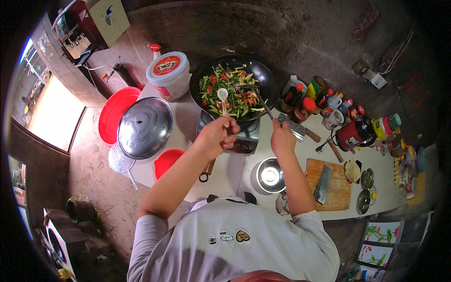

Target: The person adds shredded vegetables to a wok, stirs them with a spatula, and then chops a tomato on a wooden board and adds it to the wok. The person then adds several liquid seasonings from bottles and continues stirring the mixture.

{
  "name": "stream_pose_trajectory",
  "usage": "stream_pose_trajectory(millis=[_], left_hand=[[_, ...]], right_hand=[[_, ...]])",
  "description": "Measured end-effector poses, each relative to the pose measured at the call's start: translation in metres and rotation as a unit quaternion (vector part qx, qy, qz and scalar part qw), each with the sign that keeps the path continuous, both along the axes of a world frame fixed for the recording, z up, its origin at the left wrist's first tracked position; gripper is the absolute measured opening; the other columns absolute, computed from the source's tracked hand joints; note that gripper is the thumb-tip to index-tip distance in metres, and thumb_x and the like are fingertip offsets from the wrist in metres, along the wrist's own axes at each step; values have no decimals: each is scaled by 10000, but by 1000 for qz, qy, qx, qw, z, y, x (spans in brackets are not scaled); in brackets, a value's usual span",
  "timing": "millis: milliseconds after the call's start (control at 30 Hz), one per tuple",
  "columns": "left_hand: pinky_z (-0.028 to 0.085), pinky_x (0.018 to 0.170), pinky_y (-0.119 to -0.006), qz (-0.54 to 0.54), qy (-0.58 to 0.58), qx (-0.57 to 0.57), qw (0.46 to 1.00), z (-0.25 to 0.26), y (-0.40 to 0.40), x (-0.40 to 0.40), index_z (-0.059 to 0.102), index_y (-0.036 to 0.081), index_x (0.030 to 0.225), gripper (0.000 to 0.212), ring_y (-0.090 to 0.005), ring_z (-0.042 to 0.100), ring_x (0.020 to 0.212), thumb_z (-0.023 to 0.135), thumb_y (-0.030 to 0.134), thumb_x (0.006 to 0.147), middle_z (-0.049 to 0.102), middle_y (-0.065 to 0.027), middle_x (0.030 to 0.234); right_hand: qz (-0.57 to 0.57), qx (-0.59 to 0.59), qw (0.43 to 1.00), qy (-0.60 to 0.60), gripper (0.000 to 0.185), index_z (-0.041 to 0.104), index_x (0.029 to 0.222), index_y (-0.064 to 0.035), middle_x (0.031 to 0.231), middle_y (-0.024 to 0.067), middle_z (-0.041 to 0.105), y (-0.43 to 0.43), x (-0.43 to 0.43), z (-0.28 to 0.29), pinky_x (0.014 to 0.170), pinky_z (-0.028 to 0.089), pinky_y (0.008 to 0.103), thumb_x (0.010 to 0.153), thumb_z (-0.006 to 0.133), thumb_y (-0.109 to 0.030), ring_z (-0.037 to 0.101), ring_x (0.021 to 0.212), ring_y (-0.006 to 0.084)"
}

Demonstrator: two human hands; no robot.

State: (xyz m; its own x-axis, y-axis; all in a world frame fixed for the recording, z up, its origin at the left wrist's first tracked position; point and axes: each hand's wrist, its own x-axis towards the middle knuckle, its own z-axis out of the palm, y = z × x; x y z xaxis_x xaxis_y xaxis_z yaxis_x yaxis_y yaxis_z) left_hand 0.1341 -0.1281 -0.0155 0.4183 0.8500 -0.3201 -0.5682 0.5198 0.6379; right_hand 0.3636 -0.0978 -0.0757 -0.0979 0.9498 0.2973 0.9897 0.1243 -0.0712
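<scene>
Chopped green vegetables with red pieces [215,81] lie in a black wok [266,72] on a portable stove [243,141]. My left hand [215,135] grips the thin handle of a small spoon [222,93], whose pale bowl is over the wok. What the spoon's bowl holds is too small to tell. My right hand [284,138] holds the handle of a metal spatula [264,102]; its blade rests among the vegetables at the wok's right side. A wooden handle with a ring [208,171] pokes out below my left forearm.
A lidded plastic tub [168,75] and a metal lid [146,128] stand left. Sauce bottles [294,97] line the wall, with a cleaver [296,128] before them. A steel bowl [270,175] and a cutting board [340,187] bearing a knife [323,185] are right.
</scene>
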Motion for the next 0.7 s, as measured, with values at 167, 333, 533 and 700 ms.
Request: stream_pose_trajectory(millis=[167, 333, 533, 700], left_hand=[[384, 730, -271, -27, 80, 36, 996, -3, -24, 39, 549, 103, 1057, 306, -109, 499, 854, 389, 314, 903, 555, 17, 977], [341, 893, -314, -43, 106, 92, 989, -9, -28, 75, 478, 66, 1209, 396, -153, 468, 1034, 381, 314, 916, 501, -40, 1177], [375, 874, -319, -123, 118, 108, 979, 1, -24, 127, 454, 47, 1241, 407, -161, 475, 1035, 338, 295, 939, 503, -48, 1177], [371, 864, -312, -163, 150, 115, 968, 1, -16, 167, 455, 48, 1240, 412, -154, 473, 1035, 342, 307, 940, 503, -41, 1178]], right_hand=[[129, 242, 959, 76, 273, 562, 1064, -65, 895, 125, 551, -21, 1, 30, 618, 467, 372, 805, 544, -147, 569, 686, 286], [160, -173, 760, 606, 252, 603, 910, 1, 713, 53, 587, -68, -6, 49, 593, 424, 255, 871, 517, -233, 507, 656, 89], [146, -102, 622, 762, 244, 548, 944, 29, 686, 24, 521, -75, 21, 25, 559, 410, 257, 908, 466, -199, 474, 609, 96], [107, -162, 640, 744, 216, 533, 954, 9, 691, -16, 497, -84, 64, 35, 533, 380, 216, 915, 451, -187, 455, 632, 52]])
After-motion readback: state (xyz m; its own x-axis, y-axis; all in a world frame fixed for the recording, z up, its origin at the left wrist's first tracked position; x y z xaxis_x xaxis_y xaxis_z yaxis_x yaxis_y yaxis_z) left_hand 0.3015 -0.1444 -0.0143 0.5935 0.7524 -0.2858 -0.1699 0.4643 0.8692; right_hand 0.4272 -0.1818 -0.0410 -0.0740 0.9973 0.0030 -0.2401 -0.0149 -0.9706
